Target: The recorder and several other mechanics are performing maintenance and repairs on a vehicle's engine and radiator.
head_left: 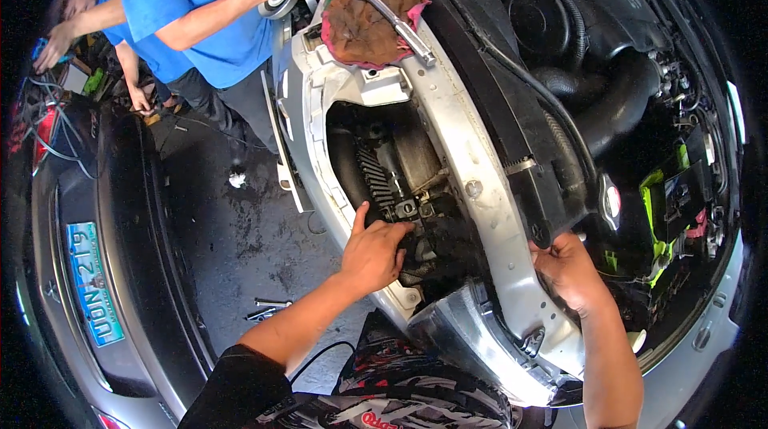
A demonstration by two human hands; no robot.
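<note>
My left hand [372, 251] rests at the edge of the opening in the car's front end, thumb and fingers spread apart, nothing held. Its fingertips reach over the dark cavity, near a small metal bracket [407, 209] and a ribbed black hose [373, 173]. On the engine side of the silver crossmember [474, 189], my right hand [565, 270] reaches down beside the black plastic cover's end. Its fingers are bent and partly hidden there, so what they touch does not show. The headlight [464, 341] sits below, between my two forearms.
A ratchet wrench [388, 14] lies on a brown, red-edged rag [364, 25] atop the crossmember. A co-worker in a blue shirt [200, 5] works at the far left of the front end. Another car [136, 269] stands at left; several tools [268, 310] lie on the floor.
</note>
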